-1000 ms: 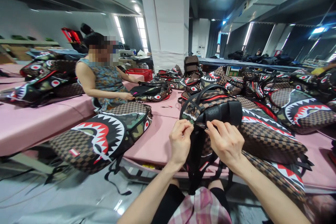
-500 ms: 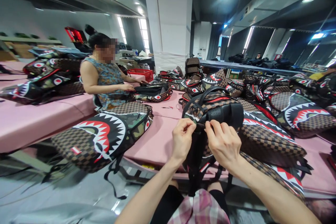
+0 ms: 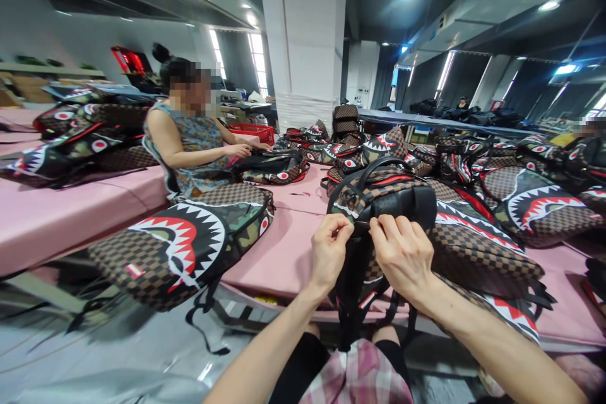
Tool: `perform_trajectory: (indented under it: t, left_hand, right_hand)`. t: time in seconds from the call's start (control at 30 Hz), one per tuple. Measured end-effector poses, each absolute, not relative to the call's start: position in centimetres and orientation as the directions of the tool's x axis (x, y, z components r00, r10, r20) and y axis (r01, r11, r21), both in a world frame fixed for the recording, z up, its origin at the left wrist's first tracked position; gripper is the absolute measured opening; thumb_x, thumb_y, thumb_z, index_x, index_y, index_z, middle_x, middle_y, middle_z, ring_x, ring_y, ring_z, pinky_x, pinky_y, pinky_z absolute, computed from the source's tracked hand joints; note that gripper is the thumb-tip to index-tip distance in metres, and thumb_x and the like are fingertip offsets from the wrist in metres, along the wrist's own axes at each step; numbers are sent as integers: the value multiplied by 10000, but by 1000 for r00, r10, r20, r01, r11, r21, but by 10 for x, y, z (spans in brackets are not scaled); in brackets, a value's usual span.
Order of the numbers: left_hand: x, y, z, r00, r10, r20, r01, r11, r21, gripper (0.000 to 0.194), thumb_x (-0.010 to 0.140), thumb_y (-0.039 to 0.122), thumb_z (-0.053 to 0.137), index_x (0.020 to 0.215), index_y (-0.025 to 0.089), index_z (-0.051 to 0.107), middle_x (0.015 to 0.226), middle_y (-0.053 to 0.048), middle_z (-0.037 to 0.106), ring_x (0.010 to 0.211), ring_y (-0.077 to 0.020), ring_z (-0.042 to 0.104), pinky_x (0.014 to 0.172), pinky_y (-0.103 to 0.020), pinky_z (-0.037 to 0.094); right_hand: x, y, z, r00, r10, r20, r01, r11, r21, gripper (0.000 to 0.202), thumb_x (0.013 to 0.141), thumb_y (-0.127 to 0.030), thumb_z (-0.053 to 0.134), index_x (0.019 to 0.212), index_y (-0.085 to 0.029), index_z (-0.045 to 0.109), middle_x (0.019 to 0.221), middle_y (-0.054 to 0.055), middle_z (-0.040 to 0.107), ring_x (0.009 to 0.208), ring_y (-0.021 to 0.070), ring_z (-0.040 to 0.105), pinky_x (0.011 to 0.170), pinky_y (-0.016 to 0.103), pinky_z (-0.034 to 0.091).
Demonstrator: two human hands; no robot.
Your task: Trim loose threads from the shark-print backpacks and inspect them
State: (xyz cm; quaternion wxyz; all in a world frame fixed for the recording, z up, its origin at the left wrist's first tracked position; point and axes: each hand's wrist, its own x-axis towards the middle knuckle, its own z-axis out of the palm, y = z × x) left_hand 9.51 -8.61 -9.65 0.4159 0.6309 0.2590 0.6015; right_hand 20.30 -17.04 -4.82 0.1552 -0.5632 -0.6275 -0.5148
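A backpack (image 3: pixel 379 199) in brown check with a camouflage side and black straps stands on the pink-covered table in front of me. My left hand (image 3: pixel 329 249) is closed in a pinch at its near edge, thumb against forefinger. Just to the right, my right hand (image 3: pixel 402 255) pinches too, a short gap away. A thin strand (image 3: pixel 361 223) spans the gap between the fingertips, in front of the black padding. The strand is too fine to tell its kind. A black shoulder strap (image 3: pixel 351 290) hangs down below the hands.
Another shark-mouth backpack (image 3: pixel 189 240) lies at the left, overhanging the table edge (image 3: pixel 246 274). More such bags (image 3: pixel 540 202) are piled at the right and back. Across the table a co-worker (image 3: pixel 189 139) handles a bag (image 3: pixel 272 167). A white pillar (image 3: pixel 303 31) rises behind.
My hands keep nearly the same pinch and place; the strand between them now shows lighter. The co-worker's hands have shifted slightly over the other bag. The view has moved a little.
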Motion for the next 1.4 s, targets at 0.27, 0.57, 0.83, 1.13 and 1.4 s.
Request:
perform_trajectory:
  t: [0.27, 0.57, 0.83, 1.13, 1.4]
  left_hand:
    - [89, -82, -107, 230, 836, 499, -302, -426, 853, 149, 777, 239, 592, 648, 165, 587, 851, -36, 574, 871, -162, 541, 817, -260, 399]
    - [93, -78, -108, 214, 906, 365, -427, -249, 869, 165, 718, 312, 666, 708, 151, 630, 823, -36, 580, 836, -161, 528, 834, -284, 404]
    - [92, -78, -109, 225, 891, 394, -397, -286, 872, 147, 755, 294, 640, 738, 149, 630, 840, -32, 579, 829, -144, 524, 813, -260, 404]
    - [93, -80, -110, 225, 878, 422, -377, -321, 869, 154, 776, 297, 623, 722, 153, 623, 838, -38, 584, 859, -159, 538, 834, -273, 404]
    - [68, -74, -102, 409, 825, 389, -346, -254, 903, 577, 901, 516, 324, 581, 162, 647, 882, -99, 674, 969, -221, 590, 860, -327, 428]
  right_hand:
    - [240, -190, -57, -164, 471, 867, 967, -98, 236, 73, 851, -197, 597, 892, -182, 655, 834, 30, 678, 730, 157, 524, 631, 296, 319]
    - [219, -162, -63, -270, 491, 828, 932, -81, 352, 120, 877, -211, 560, 927, -170, 660, 810, 35, 668, 687, 156, 468, 601, 311, 265]
    - [218, -161, -61, -291, 517, 805, 909, -112, 401, 143, 867, -149, 543, 951, -149, 659, 800, 40, 650, 683, 157, 450, 592, 313, 251]
    - [212, -154, -62, -323, 514, 795, 888, -126, 442, 139, 865, -128, 536, 924, -140, 661, 763, 49, 649, 652, 156, 452, 584, 316, 236]
    - [259, -168, -62, 115, 528, 841, 962, 152, -226, 181, 840, -327, 595, 948, -181, 611, 871, 34, 633, 742, 152, 561, 640, 265, 405]
